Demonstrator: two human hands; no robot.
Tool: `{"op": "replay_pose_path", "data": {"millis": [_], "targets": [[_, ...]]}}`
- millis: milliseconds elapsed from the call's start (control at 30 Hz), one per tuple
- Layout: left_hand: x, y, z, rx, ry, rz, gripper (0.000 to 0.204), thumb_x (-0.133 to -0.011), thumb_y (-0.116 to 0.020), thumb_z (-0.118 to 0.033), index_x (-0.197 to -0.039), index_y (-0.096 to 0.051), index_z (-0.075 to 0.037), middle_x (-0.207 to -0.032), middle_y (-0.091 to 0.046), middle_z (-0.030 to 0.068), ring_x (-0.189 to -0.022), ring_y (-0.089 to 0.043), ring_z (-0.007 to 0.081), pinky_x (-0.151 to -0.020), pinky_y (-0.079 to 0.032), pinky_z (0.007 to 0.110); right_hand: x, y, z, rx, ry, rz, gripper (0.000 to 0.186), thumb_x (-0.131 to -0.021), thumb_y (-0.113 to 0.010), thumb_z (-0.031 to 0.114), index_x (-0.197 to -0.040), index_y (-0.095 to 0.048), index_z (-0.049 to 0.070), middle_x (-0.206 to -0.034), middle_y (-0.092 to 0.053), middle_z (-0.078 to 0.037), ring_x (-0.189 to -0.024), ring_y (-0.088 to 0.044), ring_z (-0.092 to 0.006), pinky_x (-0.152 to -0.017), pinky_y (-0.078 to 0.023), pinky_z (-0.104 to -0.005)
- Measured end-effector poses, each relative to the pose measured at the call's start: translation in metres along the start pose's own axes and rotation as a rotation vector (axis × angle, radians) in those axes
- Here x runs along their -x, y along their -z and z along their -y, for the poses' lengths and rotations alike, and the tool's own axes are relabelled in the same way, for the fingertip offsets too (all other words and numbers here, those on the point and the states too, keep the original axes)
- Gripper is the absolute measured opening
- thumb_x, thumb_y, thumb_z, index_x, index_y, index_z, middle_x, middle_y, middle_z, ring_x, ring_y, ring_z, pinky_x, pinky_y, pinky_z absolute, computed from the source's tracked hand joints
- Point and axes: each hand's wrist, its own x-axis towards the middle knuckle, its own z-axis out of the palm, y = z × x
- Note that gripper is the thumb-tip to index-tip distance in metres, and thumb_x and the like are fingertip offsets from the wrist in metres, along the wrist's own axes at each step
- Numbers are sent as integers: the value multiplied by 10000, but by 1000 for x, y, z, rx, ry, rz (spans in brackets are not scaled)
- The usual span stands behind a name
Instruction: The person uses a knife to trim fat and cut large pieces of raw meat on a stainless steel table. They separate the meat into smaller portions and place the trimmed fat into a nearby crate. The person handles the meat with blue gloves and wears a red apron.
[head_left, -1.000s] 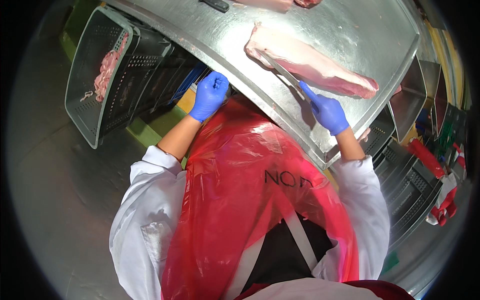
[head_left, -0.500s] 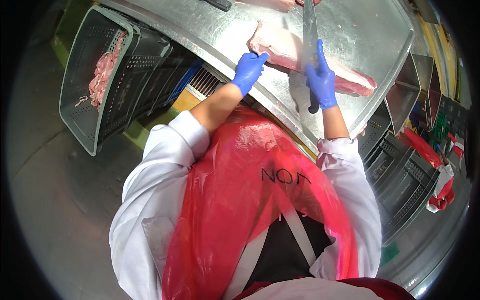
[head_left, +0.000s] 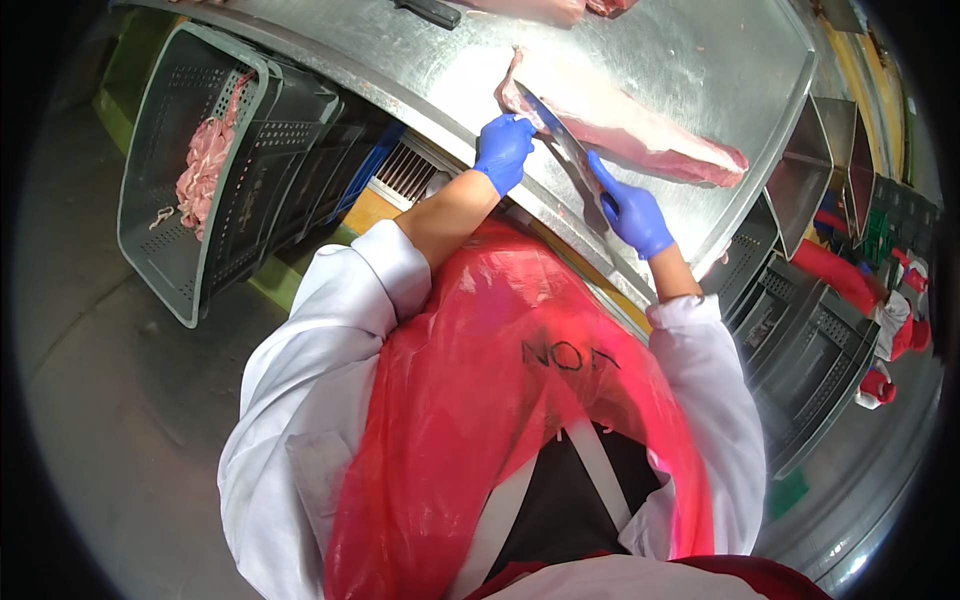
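A long slab of pale, fatty meat (head_left: 640,130) lies slantwise on the metal table (head_left: 720,60), its left end lifted into a flap. My left hand (head_left: 505,152), in a blue glove, is closed with its fingers pinching the near edge of that left end. In my blue-gloved right hand (head_left: 635,213) is a long knife (head_left: 553,122), gripped by its handle, which the fingers mostly hide. The blade points up and left, lying against the slab's left end just beside my left fingers.
Another knife's black handle (head_left: 430,12) lies at the far left of the table, near more meat (head_left: 530,8). Beyond the near edge, a grey crate (head_left: 190,300) holds meat trimmings (head_left: 208,165). Grey crates (head_left: 815,360) and metal bins (head_left: 800,190) stand to the right.
The knife has swung from pointing away over the slab's middle to pointing left across its left end. My right hand has moved slightly nearer me; the left end's flap now stands up.
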Motion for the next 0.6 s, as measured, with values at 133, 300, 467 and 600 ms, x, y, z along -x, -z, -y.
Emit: {"op": "replay_pose_path", "data": {"millis": [133, 300, 467, 600], "targets": [[1, 0, -4, -23, 0, 45, 30, -905, -613, -42, -925, -592, -53, -783, -593, 31, -569, -481, 100, -500, -362, 231, -51, -9, 27, 24, 98, -150, 804, -906, -579, 155, -1607, -212, 293, -876, -692, -214, -734, -664, -425, -677, -536, -510], [2, 8, -16, -28, 65, 112, 45, -949, -567, -50, -910, -583, -34, -777, -583, 53, -562, -462, 109, -495, -357, 237, -63, -21, 42, -28, 5, -116, 795, -913, -561, 142, -1612, -198, 245, -815, -671, -247, -719, -655, -437, -681, -522, -528], [17, 15, -27, 143, 224, 142, 80, -969, -534, -38, -903, -563, -2, -774, -553, 77, -564, -431, 113, -477, -330, 236, -3, -33, 30, -136, -35, 1, 776, -922, -525, 117, -1614, -189, 216, -805, -669, -268, -722, -652, -453, -683, -518, -541], [13, 42, -47, 189, 299, 335, 45, -964, -541, -19, -930, -562, 2, -772, -536, 52, -556, -403, 97, -476, -318, 228, -100, -29, 72, -301, -58, -164, 717, -947, -499, 129, -1602, -213, 183, -905, -680, -288, -810, -659, -471, -763, -520, -541]]}}
